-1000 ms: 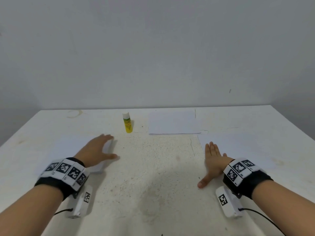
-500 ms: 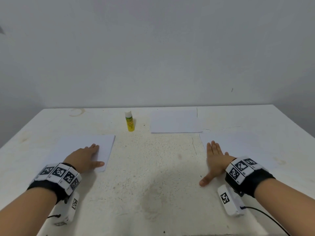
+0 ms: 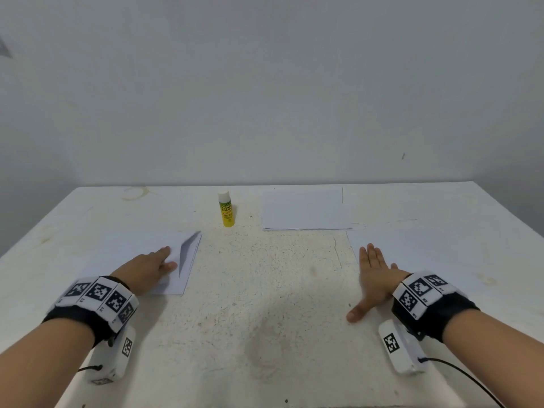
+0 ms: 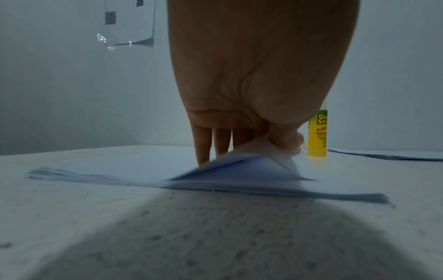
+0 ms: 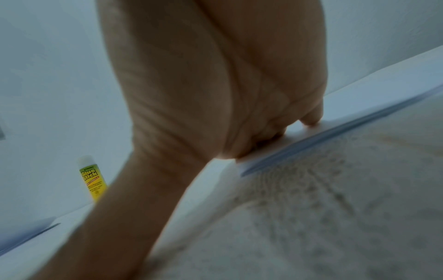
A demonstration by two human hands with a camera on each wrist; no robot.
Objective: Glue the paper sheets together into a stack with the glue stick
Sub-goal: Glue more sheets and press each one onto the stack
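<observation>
Tabletop (image 3: 265, 304), white and speckled, set against a plain wall, carries three lots of paper and one glue stick. My left hand (image 3: 147, 269) rests on the left paper pile (image 3: 126, 251); the left wrist view shows my thumb and fingers pinching the top sheet (image 4: 239, 166) and peeling its near right corner up off the sheets beneath. My right hand (image 3: 375, 278) lies flat with fingers straight and together, thumb spread wide, its fingertips on the left edge of the right paper pile (image 3: 426, 254); it grips nothing. A third paper pile (image 3: 303, 209) lies farther back, just beyond the right pile and apart from it, near the tabletop's far edge. The glue stick (image 3: 226, 209), yellow with a white cap, stands upright and capped at the back, between the left pile and the third pile, touching neither. A broad stretch of bare surface lies between my two hands. I cannot count the sheets within each pile.
</observation>
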